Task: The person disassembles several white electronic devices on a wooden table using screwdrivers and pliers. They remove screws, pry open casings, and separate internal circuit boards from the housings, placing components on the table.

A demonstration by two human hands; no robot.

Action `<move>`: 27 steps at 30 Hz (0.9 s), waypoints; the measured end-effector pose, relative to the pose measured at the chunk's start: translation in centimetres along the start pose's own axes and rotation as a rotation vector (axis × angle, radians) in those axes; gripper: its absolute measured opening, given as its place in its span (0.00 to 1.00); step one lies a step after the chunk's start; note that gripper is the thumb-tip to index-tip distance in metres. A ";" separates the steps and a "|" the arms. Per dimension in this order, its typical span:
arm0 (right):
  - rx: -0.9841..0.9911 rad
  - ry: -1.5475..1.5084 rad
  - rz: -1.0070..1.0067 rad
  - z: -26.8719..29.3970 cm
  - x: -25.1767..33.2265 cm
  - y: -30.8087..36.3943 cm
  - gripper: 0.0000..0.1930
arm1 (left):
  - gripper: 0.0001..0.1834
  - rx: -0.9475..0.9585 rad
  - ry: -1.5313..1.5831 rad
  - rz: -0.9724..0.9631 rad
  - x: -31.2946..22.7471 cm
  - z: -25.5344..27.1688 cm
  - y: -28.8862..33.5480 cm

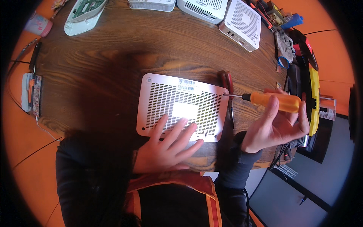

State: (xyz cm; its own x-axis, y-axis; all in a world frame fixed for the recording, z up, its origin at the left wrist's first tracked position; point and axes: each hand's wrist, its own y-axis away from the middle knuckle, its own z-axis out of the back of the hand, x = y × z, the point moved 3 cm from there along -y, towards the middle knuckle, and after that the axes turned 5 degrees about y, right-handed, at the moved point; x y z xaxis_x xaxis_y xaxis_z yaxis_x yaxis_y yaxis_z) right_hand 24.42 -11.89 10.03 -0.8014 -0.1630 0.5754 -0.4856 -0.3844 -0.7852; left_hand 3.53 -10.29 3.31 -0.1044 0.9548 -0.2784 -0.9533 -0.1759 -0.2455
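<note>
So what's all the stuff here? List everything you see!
Vented box: 1, white, mid-table
Screwdriver: 1, orange-yellow handle, tip at the box's upper right corner
Hand tool: 1, red handles, right of the box
Other boxes: 3, white, far edge
Opened shell: 1, white, green circuit board inside, far left
Cup-like thing: 1, pink and pale, far left
Glove-like cloth: 1, grey, right
Block: 1, blue, far right
Cables: uncountable, black, lower right
Table: 1, brown, middle
Other clutter: too jumbled to count, mixed colours, edges
Apron: 1, red, orange trim, bottom
Sleeves: 2, dark, bottom
Left hand: 1, bare, on the box
Right hand: 1, bare, holding the screwdriver
</note>
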 end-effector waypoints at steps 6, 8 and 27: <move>0.093 -0.527 -0.235 -2.9 1.4 -0.9 0.13 | 0.36 -0.053 0.075 0.187 2.4 1.6 -4.7; 0.076 -0.544 -0.239 -3.8 2.0 -1.1 0.09 | 0.36 -0.082 0.010 0.253 3.1 1.4 -6.3; 0.374 -0.763 -0.326 -4.3 1.3 -3.2 0.12 | 0.39 -0.039 0.057 0.261 4.0 0.1 -6.6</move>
State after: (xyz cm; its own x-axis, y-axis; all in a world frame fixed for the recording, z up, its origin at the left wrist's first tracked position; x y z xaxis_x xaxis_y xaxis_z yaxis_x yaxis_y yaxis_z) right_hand 23.48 -6.93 12.31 -0.1311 -0.5009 0.8555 -0.3958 -0.7648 -0.5084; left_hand 9.42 -5.28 3.92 -0.3280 0.8610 -0.3887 -0.8844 -0.4245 -0.1940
